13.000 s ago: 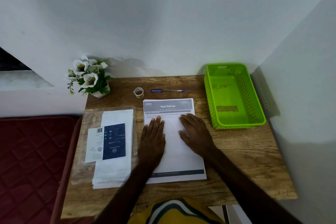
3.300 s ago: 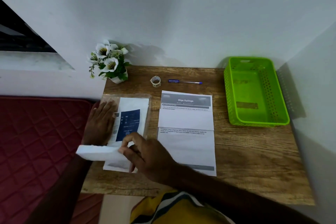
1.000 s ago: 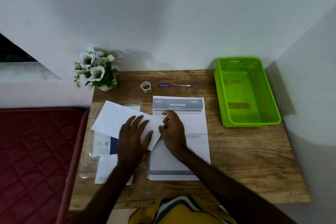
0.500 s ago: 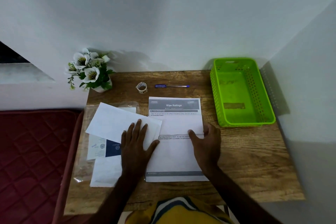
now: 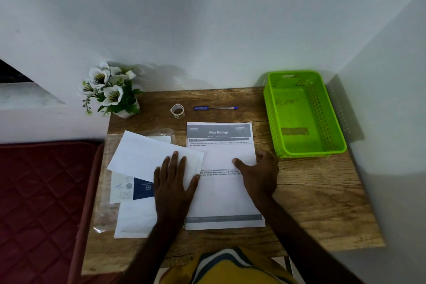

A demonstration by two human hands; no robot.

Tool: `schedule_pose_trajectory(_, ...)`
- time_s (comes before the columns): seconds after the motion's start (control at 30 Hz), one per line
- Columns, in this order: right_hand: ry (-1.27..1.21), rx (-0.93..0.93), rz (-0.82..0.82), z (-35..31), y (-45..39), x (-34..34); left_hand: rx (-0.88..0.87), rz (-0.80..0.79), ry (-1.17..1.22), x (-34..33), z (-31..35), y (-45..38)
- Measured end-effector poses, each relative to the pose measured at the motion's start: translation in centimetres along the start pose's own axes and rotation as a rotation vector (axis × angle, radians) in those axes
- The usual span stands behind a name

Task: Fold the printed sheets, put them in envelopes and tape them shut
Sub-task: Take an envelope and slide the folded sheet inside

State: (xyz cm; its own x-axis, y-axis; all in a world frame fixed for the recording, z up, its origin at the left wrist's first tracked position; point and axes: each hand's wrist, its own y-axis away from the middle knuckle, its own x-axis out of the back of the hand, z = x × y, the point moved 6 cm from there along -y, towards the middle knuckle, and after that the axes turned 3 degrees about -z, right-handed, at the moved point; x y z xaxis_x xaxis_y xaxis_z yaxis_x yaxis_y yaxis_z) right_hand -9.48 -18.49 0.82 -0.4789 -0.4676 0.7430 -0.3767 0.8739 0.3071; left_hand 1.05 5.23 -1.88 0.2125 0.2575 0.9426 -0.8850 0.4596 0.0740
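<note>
Beside the lime-green perforated basket (image 5: 304, 113) lie a white grey-banded sheet (image 5: 222, 191), a plain white envelope (image 5: 147, 154), a blue pen (image 5: 215, 108), and white dark-centred flowers (image 5: 108, 90).

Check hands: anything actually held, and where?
Nothing gripped. Left hand lies flat on the envelope's right end; right hand rests at the folded sheet's right edge.

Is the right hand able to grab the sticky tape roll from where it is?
Probably yes. The right hand rests flat on the folded sheet, holding nothing, and the tape roll stands farther back on the table with only flat paper between them.
</note>
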Motion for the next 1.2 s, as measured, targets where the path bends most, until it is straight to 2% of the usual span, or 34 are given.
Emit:
schedule_pose_trajectory(0.5, -0.085, -0.015, 0.006, -0.1, -0.8, -0.3, -0.012, 0.008, -0.037, -0.5, 0.3, 0.3)
schedule_pose_trajectory(0.77, -0.235, 0.037, 0.043, -0.1, -0.4, -0.5, -0.012, 0.010, -0.041, -0.3, 0.4, 0.3)
schedule_pose_trajectory(0.83, -0.305, 0.063, -0.003, -0.3, -0.3, -0.6, -0.012, 0.006, -0.049, -0.3, 0.4, 0.3)
schedule_pose_trajectory(0.93, -0.376, 0.135, -0.103, -0.9, -0.2, -0.7, -0.013, 0.006, -0.054, -0.3, 0.5, 0.3)
schedule_pose_trajectory(1.03, -0.335, 0.274, -0.133, -2.0, 0.1, -0.1, -0.011, 0.007, -0.052, -0.2, 0.5, 0.3)
schedule_pose_trajectory(1.1, -0.301, 0.400, -0.085, -3.0, 0.8, 1.0, -0.009, 0.016, -0.049, 0.0, 0.6, 0.3)
schedule_pose_trajectory(1.2, -0.347, 0.527, 0.079, -4.1, 2.2, 4.0, -0.016, 0.039, -0.047, 0.2, 0.8, 0.3)
